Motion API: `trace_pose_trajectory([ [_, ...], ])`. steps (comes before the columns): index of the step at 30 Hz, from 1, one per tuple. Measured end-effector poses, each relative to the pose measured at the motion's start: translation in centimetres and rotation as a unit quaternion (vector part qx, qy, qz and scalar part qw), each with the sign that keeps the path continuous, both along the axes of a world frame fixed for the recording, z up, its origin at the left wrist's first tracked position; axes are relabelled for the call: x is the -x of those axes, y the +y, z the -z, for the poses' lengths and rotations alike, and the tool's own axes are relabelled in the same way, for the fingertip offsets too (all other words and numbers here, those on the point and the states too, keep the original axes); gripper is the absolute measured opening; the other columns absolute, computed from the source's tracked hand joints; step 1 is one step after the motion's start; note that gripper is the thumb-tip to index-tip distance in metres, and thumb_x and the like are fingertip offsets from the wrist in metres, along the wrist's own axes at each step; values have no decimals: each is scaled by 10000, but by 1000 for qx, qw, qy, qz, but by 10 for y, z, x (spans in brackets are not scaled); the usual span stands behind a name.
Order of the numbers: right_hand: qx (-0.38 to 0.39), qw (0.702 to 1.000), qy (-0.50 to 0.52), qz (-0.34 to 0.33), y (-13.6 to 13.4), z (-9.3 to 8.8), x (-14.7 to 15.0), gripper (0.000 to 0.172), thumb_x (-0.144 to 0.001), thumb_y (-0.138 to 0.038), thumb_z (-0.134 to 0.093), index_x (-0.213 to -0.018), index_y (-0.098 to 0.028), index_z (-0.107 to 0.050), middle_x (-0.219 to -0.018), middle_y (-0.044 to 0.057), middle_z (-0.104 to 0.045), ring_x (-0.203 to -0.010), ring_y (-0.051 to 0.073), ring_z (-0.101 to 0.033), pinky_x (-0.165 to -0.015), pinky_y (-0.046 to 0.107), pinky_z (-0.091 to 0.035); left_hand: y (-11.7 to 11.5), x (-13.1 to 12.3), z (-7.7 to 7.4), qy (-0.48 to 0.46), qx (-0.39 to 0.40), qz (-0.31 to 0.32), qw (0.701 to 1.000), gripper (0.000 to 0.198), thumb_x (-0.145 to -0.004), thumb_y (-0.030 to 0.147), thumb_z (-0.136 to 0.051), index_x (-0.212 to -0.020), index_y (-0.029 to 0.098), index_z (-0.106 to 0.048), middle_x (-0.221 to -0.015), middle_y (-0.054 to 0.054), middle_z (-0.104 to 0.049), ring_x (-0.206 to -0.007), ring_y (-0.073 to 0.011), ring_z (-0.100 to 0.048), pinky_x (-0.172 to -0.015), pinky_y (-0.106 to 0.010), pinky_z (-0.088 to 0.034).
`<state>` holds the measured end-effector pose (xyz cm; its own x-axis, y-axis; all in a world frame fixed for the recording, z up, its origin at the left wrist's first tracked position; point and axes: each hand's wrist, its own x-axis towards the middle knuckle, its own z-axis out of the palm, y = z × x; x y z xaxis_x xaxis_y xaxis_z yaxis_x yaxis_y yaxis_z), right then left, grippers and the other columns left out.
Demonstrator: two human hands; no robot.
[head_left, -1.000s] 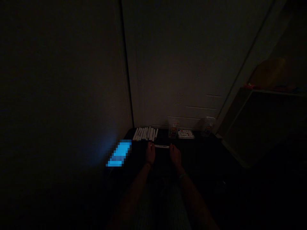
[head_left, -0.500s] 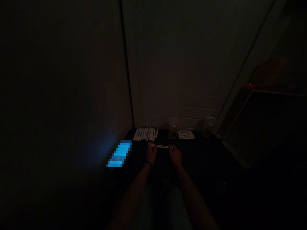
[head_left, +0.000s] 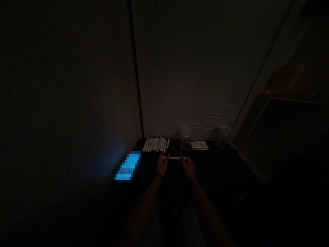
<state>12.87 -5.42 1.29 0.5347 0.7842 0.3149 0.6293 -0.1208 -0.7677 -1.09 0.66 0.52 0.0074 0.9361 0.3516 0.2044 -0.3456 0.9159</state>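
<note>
Dim light. White marker [head_left: 174, 158] held level over the table [head_left: 218, 161], near its far edge, just short of the marker row [head_left: 156, 144]. Left hand [head_left: 162, 166] and right hand [head_left: 189, 167] each pinch one end, fingers closed. Since a second ago my hands have crept inward and less barrel shows. I judge I'm working the ends.

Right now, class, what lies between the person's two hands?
A single white marker, lying crosswise, spans the gap between the left hand and right hand; the head view shows it.

I count a left hand [head_left: 162, 166], a right hand [head_left: 189, 167], one white marker [head_left: 174, 158], one glowing screen [head_left: 128, 166], one flat box [head_left: 199, 145], two clear packs [head_left: 185, 140] [head_left: 223, 136], one dim marker row [head_left: 156, 144].
</note>
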Motion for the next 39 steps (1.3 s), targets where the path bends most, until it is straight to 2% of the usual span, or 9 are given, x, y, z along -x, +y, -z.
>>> trace_pose_trajectory([
  [3, -14, 1000, 28, 4, 2, 3, -2, 512, -756, -614, -317, -703, -188, -596, -673, 26, -619, -609, 132, -535, -543, 198, -334, 0, 0, -1, -5, 9, 12, 1000, 381, -690, 544, -466, -643, 166, -457, -505, 60, -388, -487, -59, -363, -471, -172, -283],
  [9, -17, 998, 62, 15, 5, 5, -3, 512, -746, -605, -336, -666, -177, -606, -653, 42, -623, -591, 144, -531, -526, 210, -332, -2, 1, -4, -15, 30, 22, 999, 416, -672, 572, -465, -595, 165, -422, -496, 65, -347, -477, -52, -317, -449, -170, -249],
  [14, -19, 998, 64, 9, 1, -1, 0, 463, -750, -597, -346, -756, -204, -590, -690, 26, -615, -622, 141, -540, -553, 207, -346, -3, 0, -7, -4, 30, 20, 999, 438, -650, 585, -477, -553, 164, -403, -481, 67, -318, -474, -51, -291, -450, -174, -233],
  [20, -28, 996, 75, -38, -5, -10, 3, 410, -757, -575, -357, -906, -246, -551, -748, -14, -601, -657, 128, -541, -585, 200, -355, -4, -2, -8, -5, 39, -15, 999, 416, -664, 572, -462, -586, 164, -444, -495, 58, -368, -482, -58, -324, -460, -178, -257],
  [26, -23, 996, 78, -48, -5, -9, 3, 424, -744, -575, -370, -823, -221, -589, -727, -10, -602, -656, 127, -531, -593, 197, -357, -2, 2, -7, -15, 37, -25, 999, 372, -699, 536, -439, -751, 175, -514, -553, 30, -480, -521, -91, -433, -496, -198, -315],
  [31, -22, 993, 107, -40, -1, -9, 2, 483, -717, -599, -384, -771, -181, -621, -717, 18, -620, -655, 139, -544, -563, 195, -358, 0, 1, -3, -35, 54, 1, 998, 376, -700, 521, -452, -847, 183, -521, -591, 15, -532, -536, -105, -483, -508, -206, -343],
  [35, -12, 990, 133, -39, -1, -9, 1, 524, -686, -619, -406, -717, -149, -637, -655, 30, -617, -610, 146, -542, -518, 197, -347, 1, 1, -1, -37, 69, 6, 997, 396, -695, 538, -452, -840, 176, -523, -552, 25, -516, -493, -96, -459, -478, -201, -325],
  [39, -3, 990, 140, -18, -2, -10, 1, 545, -685, -626, -402, -675, -130, -628, -604, 29, -603, -575, 137, -523, -496, 195, -329, 3, 1, 0, -20, 52, -2, 998, 387, -683, 545, -467, -743, 165, -517, -547, 29, -502, -513, -88, -451, -495, -194, -324],
])
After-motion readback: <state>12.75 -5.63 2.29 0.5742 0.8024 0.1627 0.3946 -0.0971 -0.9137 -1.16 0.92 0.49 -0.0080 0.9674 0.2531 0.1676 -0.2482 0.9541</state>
